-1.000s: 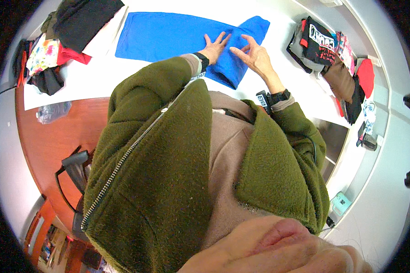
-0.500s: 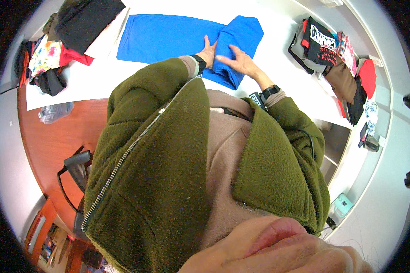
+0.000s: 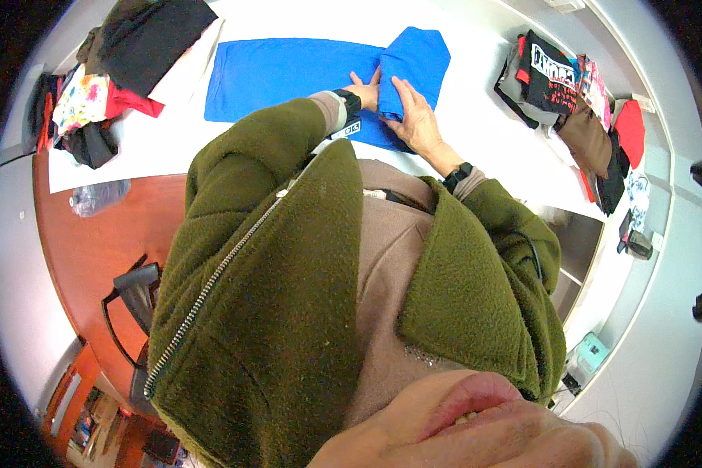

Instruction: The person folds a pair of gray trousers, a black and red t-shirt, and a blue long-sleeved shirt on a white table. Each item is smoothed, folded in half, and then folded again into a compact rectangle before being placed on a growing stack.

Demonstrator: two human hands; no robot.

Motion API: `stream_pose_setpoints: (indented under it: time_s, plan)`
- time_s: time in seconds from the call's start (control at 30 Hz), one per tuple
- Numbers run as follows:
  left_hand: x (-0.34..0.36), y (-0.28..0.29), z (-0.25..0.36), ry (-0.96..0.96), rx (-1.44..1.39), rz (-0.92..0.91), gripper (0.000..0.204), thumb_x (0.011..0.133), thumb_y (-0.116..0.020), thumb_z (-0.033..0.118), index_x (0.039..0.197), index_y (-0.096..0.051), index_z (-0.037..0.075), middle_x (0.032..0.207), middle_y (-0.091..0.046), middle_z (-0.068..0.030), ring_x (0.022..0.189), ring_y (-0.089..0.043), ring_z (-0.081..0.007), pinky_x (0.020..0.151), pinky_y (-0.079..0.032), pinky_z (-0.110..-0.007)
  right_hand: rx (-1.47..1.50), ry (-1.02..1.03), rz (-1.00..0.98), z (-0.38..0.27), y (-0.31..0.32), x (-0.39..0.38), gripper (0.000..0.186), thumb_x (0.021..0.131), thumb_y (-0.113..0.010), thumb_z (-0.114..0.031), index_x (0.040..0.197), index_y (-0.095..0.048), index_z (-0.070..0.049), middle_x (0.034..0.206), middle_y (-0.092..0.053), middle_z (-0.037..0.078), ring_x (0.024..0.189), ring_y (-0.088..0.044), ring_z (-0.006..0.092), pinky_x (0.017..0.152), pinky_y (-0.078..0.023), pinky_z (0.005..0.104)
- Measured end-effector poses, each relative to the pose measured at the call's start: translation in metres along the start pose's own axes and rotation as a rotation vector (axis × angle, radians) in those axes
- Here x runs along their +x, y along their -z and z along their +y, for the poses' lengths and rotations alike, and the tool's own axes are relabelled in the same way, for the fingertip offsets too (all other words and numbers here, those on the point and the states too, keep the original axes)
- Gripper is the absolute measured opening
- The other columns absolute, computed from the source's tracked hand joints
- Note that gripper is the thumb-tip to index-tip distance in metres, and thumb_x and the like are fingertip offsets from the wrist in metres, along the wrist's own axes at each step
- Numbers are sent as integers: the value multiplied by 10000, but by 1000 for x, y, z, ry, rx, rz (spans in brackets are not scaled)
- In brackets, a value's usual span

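Note:
A blue garment (image 3: 296, 74) lies stretched out on the white table, its right end folded over into a thicker part (image 3: 418, 66). Whether it is trousers or something else I cannot tell. My left hand (image 3: 365, 93) rests at the left edge of the fold, two fingers showing apart and the rest partly hidden. On the near side of the folded part lies my right hand (image 3: 420, 125), fingers stretched over the cloth and thumb by its lower edge. Both hands touch the garment, open.
Dark, floral and red clothes (image 3: 144, 47) are heaped at the left of the white table (image 3: 476, 140). Folded clothes (image 3: 550, 78) pile up at the right. A clear plastic bag or bottle (image 3: 100, 196) sits on the reddish-brown surface, near a black chair (image 3: 136, 292).
My hands have drawn closer together at the fold. The right fingers, spread before, now lie closer together along its near side. The fold's left edge stands slightly farther right.

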State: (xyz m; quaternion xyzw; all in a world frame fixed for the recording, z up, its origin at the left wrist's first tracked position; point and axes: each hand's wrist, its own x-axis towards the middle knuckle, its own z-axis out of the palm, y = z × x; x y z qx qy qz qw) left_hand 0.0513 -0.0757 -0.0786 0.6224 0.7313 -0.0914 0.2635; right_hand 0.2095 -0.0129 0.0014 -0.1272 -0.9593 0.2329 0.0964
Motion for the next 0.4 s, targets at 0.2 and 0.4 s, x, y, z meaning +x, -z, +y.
stream_pose_setpoints:
  time_s: [0.2, 0.4]
  plan:
    - [-5, 3, 2, 8, -54, 8, 988, 734, -605, 661, 1510, -188, 215, 1581, -71, -107, 1431, 113, -380, 915, -30, -847, 80, 96, -74, 21, -6, -6, 772, 709, -703, -5, 1402, -386, -131, 1285, -537, 194, 1145, -544, 366, 987, -445, 431]
    - [-18, 6, 5, 0, -3, 75, 1020, 725, -560, 736, 1512, -175, 213, 1580, -69, -105, 1437, 104, -364, 933, 29, -830, 33, 91, -168, 29, 9, -9, 774, 693, -598, 90, 1402, -396, -148, 1227, -575, 215, 1097, -574, 369, 947, -478, 426]
